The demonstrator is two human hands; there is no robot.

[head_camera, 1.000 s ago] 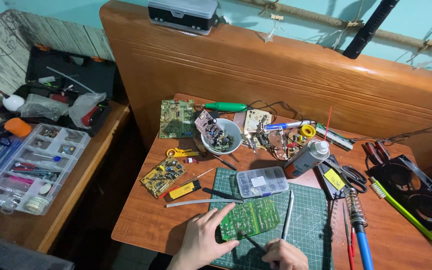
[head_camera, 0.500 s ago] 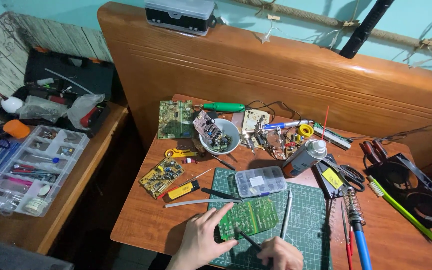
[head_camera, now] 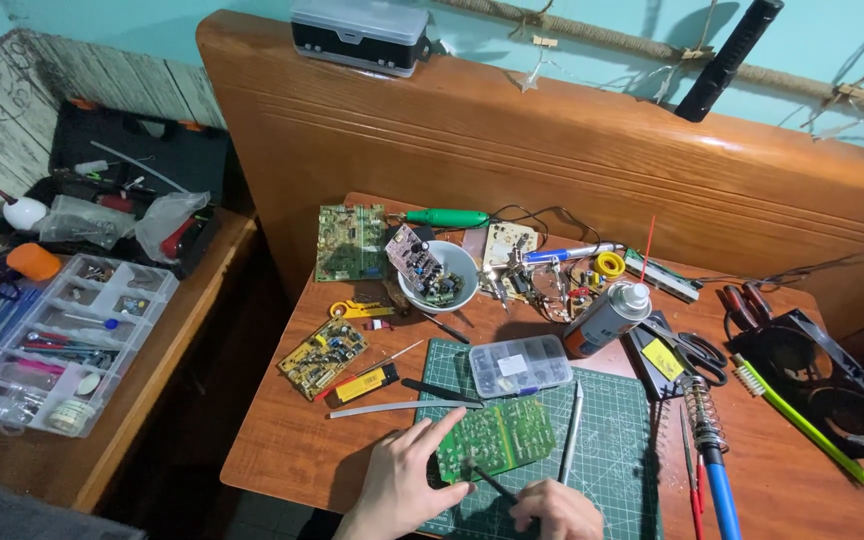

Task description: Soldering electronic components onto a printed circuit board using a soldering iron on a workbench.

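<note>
A green circuit board (head_camera: pixel 500 438) lies on the dark green cutting mat (head_camera: pixel 612 420) near the table's front edge. My left hand (head_camera: pixel 402 480) rests on the board's left edge, fingers spread, index finger lying along its top left corner. My right hand (head_camera: pixel 555 508) is at the bottom of the view, closed around a thin dark tool (head_camera: pixel 485 477) whose tip touches the board's lower left part. A small clear parts box (head_camera: pixel 519 365) sits just beyond the board.
The wooden table (head_camera: pixel 282 450) carries a white bowl (head_camera: pixel 439 276) with circuit boards, more boards (head_camera: pixel 349 241), a spray can (head_camera: pixel 607 317), scissors (head_camera: pixel 697 350), a soldering iron (head_camera: pixel 712 460) and a black fan (head_camera: pixel 832 380). At left stand a clear organiser tray (head_camera: pixel 52 350) and a black toolcase (head_camera: pixel 122 180).
The view has shifted slightly. My left hand has slid a little along the board, and my right hand has nudged the tool's tip across the board's lower left part.
</note>
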